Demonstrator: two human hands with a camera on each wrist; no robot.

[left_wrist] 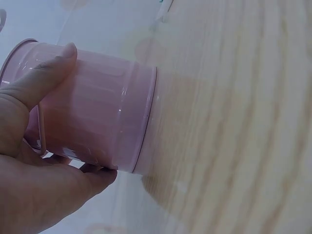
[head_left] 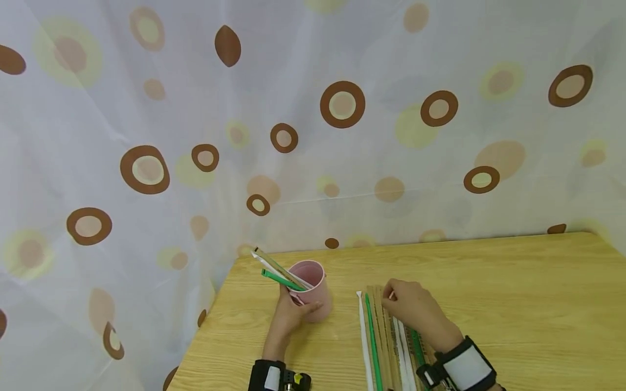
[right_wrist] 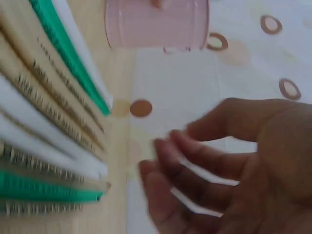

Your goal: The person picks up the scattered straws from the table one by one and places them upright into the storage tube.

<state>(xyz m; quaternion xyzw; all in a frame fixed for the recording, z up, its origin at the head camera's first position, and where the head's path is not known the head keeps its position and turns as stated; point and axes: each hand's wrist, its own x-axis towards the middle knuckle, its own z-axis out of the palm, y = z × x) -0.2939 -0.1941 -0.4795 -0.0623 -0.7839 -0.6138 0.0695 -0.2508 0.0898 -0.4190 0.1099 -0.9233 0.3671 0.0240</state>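
Observation:
My left hand (head_left: 292, 314) grips a small pink bucket (left_wrist: 92, 102) with a wire handle, thumb on one side and fingers round the other. Whether its base touches the table, I cannot tell. Several slim wrapped sticks (head_left: 279, 267), brown, white and green, lean out of its mouth to the left. My right hand (head_left: 415, 307) is over the far end of a row of similar long sticks (head_left: 379, 331) in white, green and brown, some with printed lettering. In the right wrist view its fingers (right_wrist: 195, 180) are loosely bent, with nothing visible between them.
A light wood table (head_left: 528, 304) carries everything. Behind it and along its left side hangs a pale curtain (head_left: 303, 60) with brown and yellow round shapes. Each wrist wears a black strap (head_left: 467, 364) with a small device.

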